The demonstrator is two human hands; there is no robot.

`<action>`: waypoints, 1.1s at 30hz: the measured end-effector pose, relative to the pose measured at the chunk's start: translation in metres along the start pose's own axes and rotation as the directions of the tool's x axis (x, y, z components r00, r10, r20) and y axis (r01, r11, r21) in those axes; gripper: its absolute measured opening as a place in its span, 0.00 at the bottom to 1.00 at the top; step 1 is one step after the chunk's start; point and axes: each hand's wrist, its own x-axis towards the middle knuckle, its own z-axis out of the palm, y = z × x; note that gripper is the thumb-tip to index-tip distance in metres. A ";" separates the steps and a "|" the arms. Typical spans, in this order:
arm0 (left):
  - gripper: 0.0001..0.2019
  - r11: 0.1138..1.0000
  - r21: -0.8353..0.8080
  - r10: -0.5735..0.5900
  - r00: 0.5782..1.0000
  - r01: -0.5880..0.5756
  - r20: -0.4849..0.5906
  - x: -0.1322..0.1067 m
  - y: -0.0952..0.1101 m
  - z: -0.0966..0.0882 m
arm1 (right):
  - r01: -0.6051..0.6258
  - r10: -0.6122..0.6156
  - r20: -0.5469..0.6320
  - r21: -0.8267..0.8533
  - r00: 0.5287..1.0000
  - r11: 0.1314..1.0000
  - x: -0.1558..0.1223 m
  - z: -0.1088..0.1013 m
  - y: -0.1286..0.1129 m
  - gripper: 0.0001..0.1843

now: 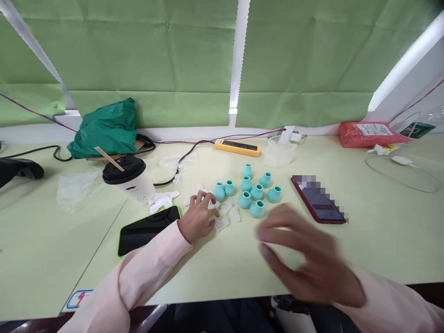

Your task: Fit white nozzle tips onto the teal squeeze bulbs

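Observation:
My left hand (199, 217) rests on the table among several small clear plastic pieces (226, 209). Its fingers are bent and apart, reaching over some of the pieces and partly hiding them. The left fingertips are close to a small turquoise vase-shaped piece (218, 192). Several more of these turquoise pieces, such as one with a round opening (257, 209), stand upright in a loose group in the middle. Nearer to me, my right hand (305, 256) hovers to the right of the group, blurred by motion. A gap shows between its thumb and fingers, with nothing visible in it.
Left of my left hand lie a green-edged phone (149, 231) and a lidded paper cup (133, 185) with a wooden stick. A red-cased phone (319, 199) lies at right. Behind are a yellow power strip (237, 148), a green bag (104, 127) and a red package (371, 134).

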 end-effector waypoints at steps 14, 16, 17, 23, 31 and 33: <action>0.07 0.993 0.109 0.025 0.997 -0.033 0.075 -0.002 0.001 0.012 | -0.152 0.151 0.137 -0.005 0.979 0.988 -0.022 0.092 0.051 0.11; 0.06 0.993 0.108 0.033 0.997 -0.040 0.064 -0.003 0.002 0.015 | -0.244 0.247 0.009 0.190 0.969 0.951 -0.025 0.091 0.051 0.10; 0.06 0.994 0.100 0.038 0.997 -0.045 0.063 -0.003 0.002 0.016 | -0.297 0.315 -0.020 0.284 0.949 0.912 -0.026 0.091 0.051 0.10; 0.09 0.998 -0.050 0.024 0.999 -0.027 -0.049 0.000 0.007 0.017 | -0.568 0.628 0.173 0.649 0.759 0.507 -0.026 0.091 0.043 0.13; 0.07 0.528 -0.846 -0.324 0.938 0.073 -0.122 0.001 0.019 0.006 | -0.539 0.722 0.303 0.835 0.622 0.114 -0.018 0.088 0.043 0.13; 0.06 0.464 -0.884 -0.330 0.937 0.054 -0.116 0.000 0.022 0.008 | -0.533 0.716 0.335 0.844 0.612 0.060 -0.017 0.087 0.044 0.14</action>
